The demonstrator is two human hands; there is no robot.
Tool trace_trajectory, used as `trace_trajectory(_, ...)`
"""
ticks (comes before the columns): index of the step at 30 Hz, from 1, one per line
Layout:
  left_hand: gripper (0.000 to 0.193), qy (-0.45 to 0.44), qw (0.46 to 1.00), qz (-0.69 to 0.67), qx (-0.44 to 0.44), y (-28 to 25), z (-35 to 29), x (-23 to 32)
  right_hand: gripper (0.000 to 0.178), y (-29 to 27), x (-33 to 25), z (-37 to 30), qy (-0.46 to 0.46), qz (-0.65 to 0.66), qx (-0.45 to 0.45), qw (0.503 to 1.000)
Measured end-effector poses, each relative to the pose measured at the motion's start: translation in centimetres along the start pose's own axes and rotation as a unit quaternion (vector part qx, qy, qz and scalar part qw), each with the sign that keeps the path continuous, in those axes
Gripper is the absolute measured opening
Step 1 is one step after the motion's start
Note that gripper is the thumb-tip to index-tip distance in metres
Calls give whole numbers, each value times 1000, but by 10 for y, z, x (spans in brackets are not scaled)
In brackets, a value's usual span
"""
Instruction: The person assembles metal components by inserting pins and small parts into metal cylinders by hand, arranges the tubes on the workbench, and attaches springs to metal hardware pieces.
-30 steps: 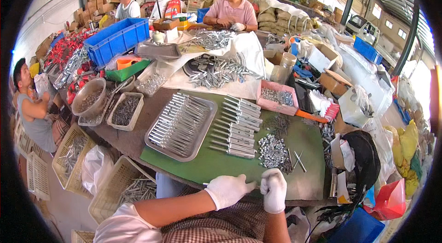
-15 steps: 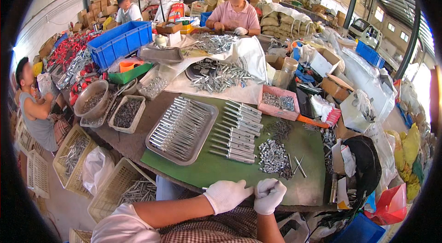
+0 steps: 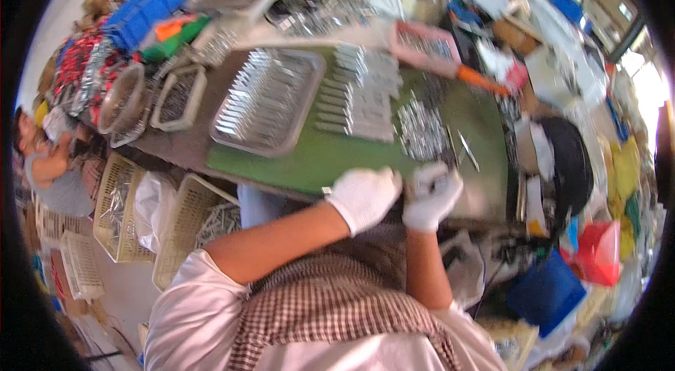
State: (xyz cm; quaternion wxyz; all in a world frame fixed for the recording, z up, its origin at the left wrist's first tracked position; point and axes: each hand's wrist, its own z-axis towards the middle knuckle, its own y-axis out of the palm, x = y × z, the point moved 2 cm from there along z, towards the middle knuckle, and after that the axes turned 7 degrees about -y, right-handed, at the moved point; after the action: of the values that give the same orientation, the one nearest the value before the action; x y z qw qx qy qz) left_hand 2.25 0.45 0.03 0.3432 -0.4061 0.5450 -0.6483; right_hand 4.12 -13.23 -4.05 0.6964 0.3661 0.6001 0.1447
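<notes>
My left hand [image 3: 364, 197], in a white glove, is closed at the near edge of the green-topped table [image 3: 295, 173]. A small bright metal end [image 3: 327, 190] pokes out beside its wrist; the glove hides the rest. Just right of it, my right hand [image 3: 430, 201], also gloved, has its fingers curled together, with something dark and small at the fingertips, too blurred to name. Beyond my hands lies a heap of small silver metal parts [image 3: 420, 131], with thin metal rods [image 3: 467, 151] to its right. Rows of silver metal tubes with rods [image 3: 358, 100] lie left of the heap.
A metal tray [image 3: 285, 145] of similar parts stands left of the rows. Farther back are a pink bin [image 3: 450, 65] and an orange handle [image 3: 481, 81]. Plastic baskets [image 3: 176, 230] stand below the table at left, near a seated person [image 3: 56, 167]. A black bag [image 3: 566, 160] hangs at right.
The view has tilted downward and blurred, so table and hands sit higher in the picture. My right hand has turned, its curled fingers now showing more. Both hands remain close together.
</notes>
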Motion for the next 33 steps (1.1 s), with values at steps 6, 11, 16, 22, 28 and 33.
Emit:
trace_trajectory(6,29,-16,998,-50,-22,-2,5,-1,48,7,-15,8,-1,97,-71,993)
trace_trajectory(11,33,-18,996,-65,-54,-3,3,-1,48,9,-15,0,8,72,-49,996)
trace_trajectory(16,34,-25,994,-68,-83,-8,6,-1,48,8,-12,-1,-14,63,-70,995)
trace_trajectory(22,31,-16,993,-92,-78,-8,7,-5,49,8,-2,0,-17,24,-73,997)
trace_trajectory(28,26,-8,995,-42,-89,-7,3,3,49,11,-1,-10,-76,-113,-62,989)
trace_trajectory(33,24,9,1000,14,-13,2,5,10,48,8,-6,3,-78,3,-72,994)
